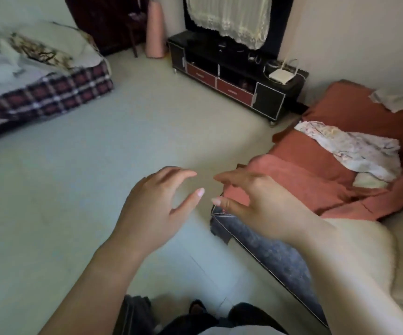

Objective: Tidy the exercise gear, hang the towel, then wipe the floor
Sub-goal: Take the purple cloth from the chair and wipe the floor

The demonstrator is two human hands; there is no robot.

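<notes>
My left hand (157,204) and my right hand (256,201) hover side by side above the pale floor (87,184), fingers curved and apart, holding nothing. Just right of my right hand lies a rumpled red-orange cloth (311,175) on a low mattress (275,259) with a dark blue side. A white patterned cloth (355,148) is draped over the red one. A rolled pink mat (155,30) stands upright against the far wall. No towel rail or wiping rag can be made out.
A second mattress with a plaid cover (50,95) lies at the far left. A black TV cabinet with red drawers (232,78) stands against the back wall, a white router (281,76) on top. My dark-clad legs (195,317) show at the bottom edge.
</notes>
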